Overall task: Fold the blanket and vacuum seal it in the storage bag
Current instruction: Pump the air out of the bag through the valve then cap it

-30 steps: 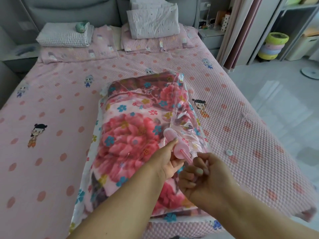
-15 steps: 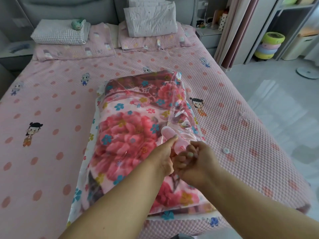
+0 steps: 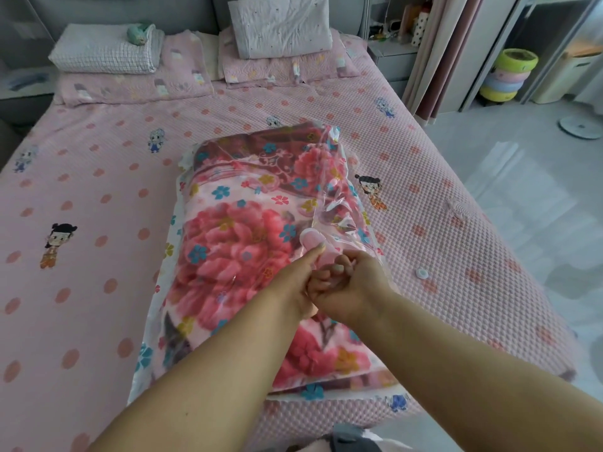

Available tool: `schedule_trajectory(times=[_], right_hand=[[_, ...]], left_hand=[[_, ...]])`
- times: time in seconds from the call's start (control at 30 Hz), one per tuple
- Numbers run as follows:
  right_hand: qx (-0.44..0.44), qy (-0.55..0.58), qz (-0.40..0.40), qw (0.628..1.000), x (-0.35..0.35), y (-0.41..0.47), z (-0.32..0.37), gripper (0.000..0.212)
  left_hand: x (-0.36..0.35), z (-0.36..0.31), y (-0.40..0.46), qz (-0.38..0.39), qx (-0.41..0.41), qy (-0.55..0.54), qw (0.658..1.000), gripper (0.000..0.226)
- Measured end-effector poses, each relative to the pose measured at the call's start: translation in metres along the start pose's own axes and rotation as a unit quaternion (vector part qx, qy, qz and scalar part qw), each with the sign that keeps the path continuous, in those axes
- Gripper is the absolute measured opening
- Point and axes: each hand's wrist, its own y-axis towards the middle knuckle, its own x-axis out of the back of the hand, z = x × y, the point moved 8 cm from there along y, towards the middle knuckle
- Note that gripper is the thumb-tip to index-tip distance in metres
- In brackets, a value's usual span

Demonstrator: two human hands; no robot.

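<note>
A folded floral blanket [image 3: 235,243] lies inside a clear plastic storage bag [image 3: 329,177] on the pink bed [image 3: 98,197]. A small pink hand pump [image 3: 311,240] stands on the bag's top, right of the middle. My left hand [image 3: 295,278] grips the pump's barrel just below its round base. My right hand [image 3: 350,285] is curled round the pump's handle, pushed in close against the left hand, so most of the pump is hidden.
A small white valve cap [image 3: 422,273] lies on the bedspread right of the bag. Pillows [image 3: 280,24] and a folded checked cloth [image 3: 104,52] sit at the head of the bed. The bed's right edge drops to a tiled floor [image 3: 528,197] with stacked coloured tubs [image 3: 509,75].
My right hand has pushed the pump's handle in toward the barrel; the pulled-out rod seen a second ago is no longer visible. My left hand has stayed on the pump.
</note>
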Motion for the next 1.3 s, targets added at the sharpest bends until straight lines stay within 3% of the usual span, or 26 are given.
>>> schedule_trajectory(times=[0.1,0.17,0.27,0.37,0.53,0.63,0.83,0.93,1.03,1.23,1.3], right_hand=[[-0.028,0.008,0.059,0.998,0.009,-0.040,-0.008,0.043],[-0.033,0.001,0.051,0.998,0.023,-0.061,-0.012,0.046],[-0.034,0.045,0.050,0.997,0.026,-0.045,-0.009,0.044],[-0.003,0.020,0.006,1.000,0.014,-0.008,-0.006,0.044],[-0.029,0.036,0.064,0.997,0.016,-0.045,-0.007,0.044],[-0.028,0.045,0.055,0.997,0.021,-0.059,-0.005,0.046],[0.001,0.021,-0.002,1.000,0.009,-0.003,-0.001,0.037],[-0.022,0.036,0.051,0.998,0.015,-0.033,-0.004,0.040],[-0.024,0.031,0.053,0.998,0.024,-0.054,-0.001,0.044],[0.012,0.005,0.000,1.000,0.014,-0.005,0.005,0.037],[0.002,0.007,0.021,1.000,0.018,-0.014,0.005,0.038]], left_hand=[[0.004,-0.002,-0.007,-0.013,-0.022,0.015,1.000,0.040],[0.005,-0.002,-0.007,-0.021,-0.035,0.000,0.999,0.036],[0.001,0.000,-0.008,-0.021,-0.022,0.010,0.999,0.045],[-0.001,0.004,-0.007,-0.010,0.021,0.029,0.999,0.052],[0.000,-0.001,-0.008,-0.014,-0.026,0.020,0.999,0.042],[0.001,-0.003,-0.007,-0.018,-0.038,-0.001,0.999,0.041],[-0.005,0.004,-0.009,-0.006,0.017,0.020,1.000,0.053],[-0.001,0.004,-0.007,-0.014,-0.010,0.021,1.000,0.051],[0.000,-0.002,-0.004,-0.017,-0.045,-0.010,0.999,0.045],[-0.007,0.005,-0.007,-0.012,0.015,0.024,1.000,0.048],[-0.006,0.006,-0.009,-0.016,0.012,0.029,0.999,0.047]])
